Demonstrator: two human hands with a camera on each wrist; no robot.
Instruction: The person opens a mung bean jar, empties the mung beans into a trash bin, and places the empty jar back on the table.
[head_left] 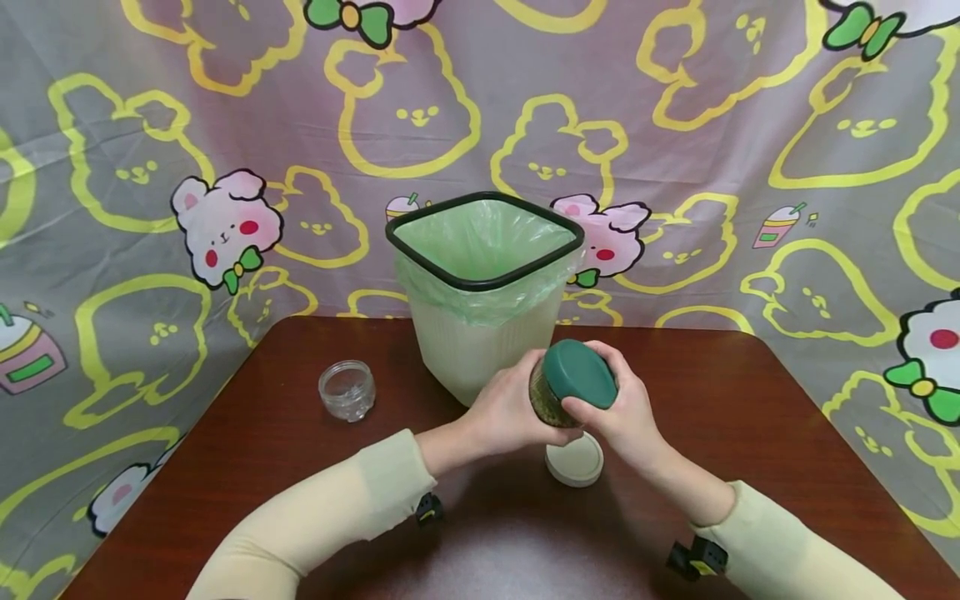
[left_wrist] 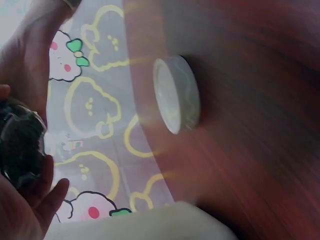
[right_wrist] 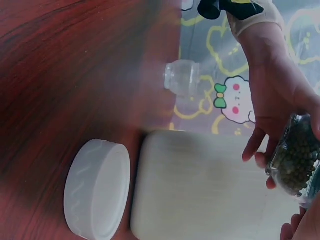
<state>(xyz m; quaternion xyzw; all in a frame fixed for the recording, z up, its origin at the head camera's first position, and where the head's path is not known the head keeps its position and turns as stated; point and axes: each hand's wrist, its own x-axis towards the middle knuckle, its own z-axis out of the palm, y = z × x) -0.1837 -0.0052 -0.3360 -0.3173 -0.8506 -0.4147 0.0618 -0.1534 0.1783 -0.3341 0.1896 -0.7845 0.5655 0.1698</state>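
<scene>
My left hand (head_left: 504, 408) grips the body of a clear jar (head_left: 546, 400) of small green beans, which show through its side in the right wrist view. A dark green lid (head_left: 581, 373) sits on the jar, and my right hand (head_left: 626, 408) holds that lid with fingers and thumb around its rim. The jar is tilted in the air above the table. Just below my hands a white round lid (head_left: 574, 462) lies on the table. In the left wrist view the jar looks dark and is partly cut off by the frame edge.
A pale bin (head_left: 487, 350) with a green plastic liner and black rim stands behind my hands. To its left is a small clear jar (head_left: 347, 392) without a lid. A patterned cloth (head_left: 525, 142) hangs around the brown table (head_left: 270, 492).
</scene>
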